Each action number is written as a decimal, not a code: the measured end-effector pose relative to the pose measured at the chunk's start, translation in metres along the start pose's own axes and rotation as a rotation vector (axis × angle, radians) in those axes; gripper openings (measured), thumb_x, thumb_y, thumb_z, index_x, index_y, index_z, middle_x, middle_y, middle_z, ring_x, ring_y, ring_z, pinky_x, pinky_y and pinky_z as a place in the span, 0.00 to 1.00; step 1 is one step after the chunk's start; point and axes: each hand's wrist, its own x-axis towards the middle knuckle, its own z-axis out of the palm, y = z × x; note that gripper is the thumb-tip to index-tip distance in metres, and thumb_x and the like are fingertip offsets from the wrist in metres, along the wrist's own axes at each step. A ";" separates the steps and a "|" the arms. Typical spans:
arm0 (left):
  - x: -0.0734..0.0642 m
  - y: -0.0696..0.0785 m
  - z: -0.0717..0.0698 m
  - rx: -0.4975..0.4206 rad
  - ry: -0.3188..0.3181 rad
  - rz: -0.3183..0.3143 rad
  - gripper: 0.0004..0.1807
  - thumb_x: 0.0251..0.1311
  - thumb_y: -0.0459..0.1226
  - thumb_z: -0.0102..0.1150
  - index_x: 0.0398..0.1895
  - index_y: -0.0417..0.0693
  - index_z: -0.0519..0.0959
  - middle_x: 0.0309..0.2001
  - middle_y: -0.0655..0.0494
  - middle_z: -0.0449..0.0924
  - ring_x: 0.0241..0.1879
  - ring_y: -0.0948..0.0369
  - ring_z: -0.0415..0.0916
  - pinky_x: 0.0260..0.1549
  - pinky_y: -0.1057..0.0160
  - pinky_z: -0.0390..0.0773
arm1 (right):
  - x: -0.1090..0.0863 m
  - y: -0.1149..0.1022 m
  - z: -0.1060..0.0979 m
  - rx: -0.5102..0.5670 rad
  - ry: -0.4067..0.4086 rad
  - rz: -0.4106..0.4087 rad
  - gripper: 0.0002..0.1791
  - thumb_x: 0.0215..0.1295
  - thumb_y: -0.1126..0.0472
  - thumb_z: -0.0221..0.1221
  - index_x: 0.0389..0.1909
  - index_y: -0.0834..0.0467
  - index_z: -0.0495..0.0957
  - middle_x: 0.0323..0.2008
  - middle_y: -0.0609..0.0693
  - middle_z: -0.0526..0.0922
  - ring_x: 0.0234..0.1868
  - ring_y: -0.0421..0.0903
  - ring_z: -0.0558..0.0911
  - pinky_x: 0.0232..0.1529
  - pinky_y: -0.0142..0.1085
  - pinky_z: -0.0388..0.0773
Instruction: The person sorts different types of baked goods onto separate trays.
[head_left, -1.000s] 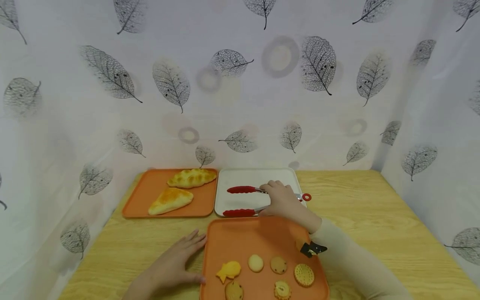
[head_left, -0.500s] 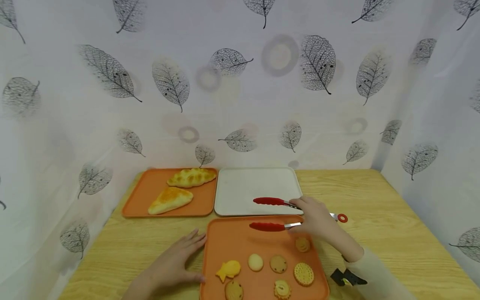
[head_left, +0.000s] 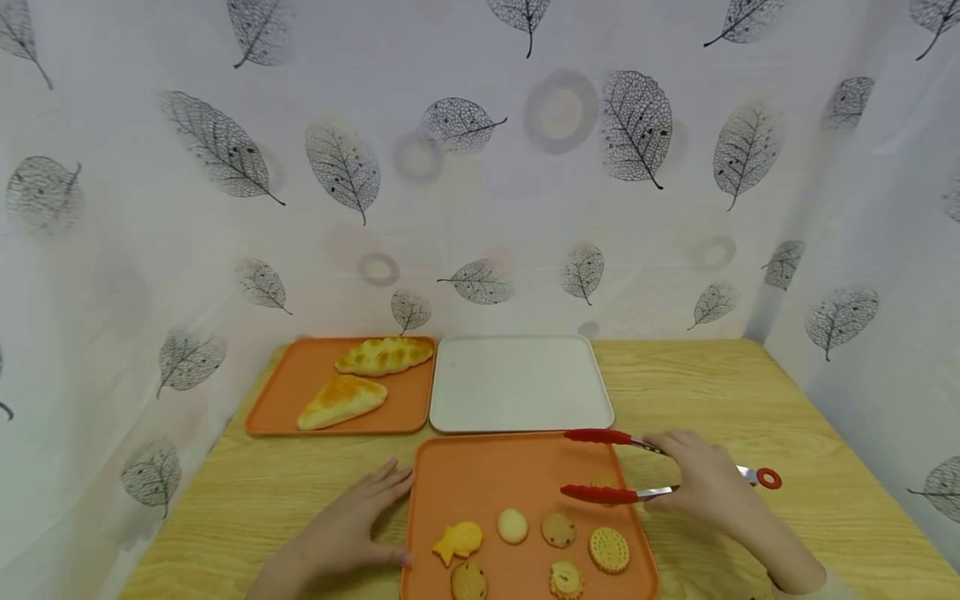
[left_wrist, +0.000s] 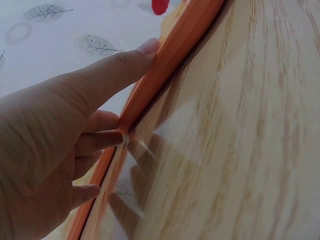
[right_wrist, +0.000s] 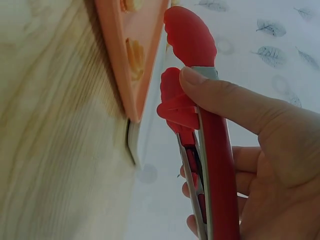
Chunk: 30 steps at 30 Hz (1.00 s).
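Observation:
My right hand (head_left: 705,483) grips red-tipped tongs (right_wrist: 220,170), thumb along one arm and fingers round the other side. The tong arms stand apart with nothing between them, over the right edge of the near orange tray (head_left: 487,467). Beneath the tips, a cookie is mostly hidden. Several cookies lie on that tray, among them a fish-shaped cookie (head_left: 459,542), a plain oval one (head_left: 512,527) and a dotted round one (head_left: 609,550). At the tray's left edge rests my left hand (head_left: 345,529); its thumb and fingertips touch the rim, fingers extended, in the left wrist view.
Behind the near tray stands a white tray (head_left: 521,383) with nothing on it. Left of it, another orange tray (head_left: 281,408) bears a braided bread (head_left: 384,357) and a triangular pastry (head_left: 342,402). A leaf-patterned curtain (head_left: 480,208) encloses the wooden table (head_left: 750,400).
My right hand has carried the tongs from above the white tray rightward and nearer to me, over the near tray's right edge. The left hand stays in place.

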 end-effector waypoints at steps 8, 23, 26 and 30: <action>-0.001 0.003 -0.002 -0.006 0.009 0.007 0.57 0.43 0.72 0.59 0.73 0.49 0.62 0.74 0.52 0.61 0.76 0.46 0.50 0.68 0.38 0.59 | -0.022 0.014 -0.008 -0.090 -0.011 0.034 0.44 0.28 0.45 0.80 0.53 0.55 0.80 0.48 0.51 0.83 0.50 0.56 0.80 0.43 0.63 0.73; -0.002 0.004 -0.004 -0.020 -0.007 -0.002 0.57 0.44 0.72 0.59 0.74 0.50 0.61 0.75 0.52 0.59 0.76 0.47 0.49 0.68 0.38 0.58 | -0.030 0.015 -0.014 -0.219 0.008 -0.021 0.40 0.28 0.44 0.79 0.49 0.55 0.83 0.44 0.47 0.84 0.46 0.51 0.80 0.40 0.58 0.76; -0.002 0.004 -0.004 -0.013 0.000 0.007 0.56 0.44 0.71 0.59 0.74 0.50 0.62 0.74 0.52 0.60 0.76 0.47 0.50 0.68 0.38 0.59 | -0.029 0.012 -0.017 -0.245 0.026 -0.062 0.39 0.27 0.44 0.80 0.48 0.53 0.83 0.45 0.47 0.85 0.46 0.51 0.80 0.40 0.56 0.76; -0.003 0.004 -0.004 -0.001 0.004 0.019 0.56 0.44 0.71 0.59 0.74 0.49 0.62 0.74 0.50 0.60 0.76 0.46 0.51 0.67 0.38 0.60 | -0.026 0.011 -0.021 -0.279 0.038 -0.128 0.37 0.28 0.44 0.79 0.46 0.52 0.84 0.43 0.45 0.85 0.45 0.51 0.80 0.39 0.53 0.77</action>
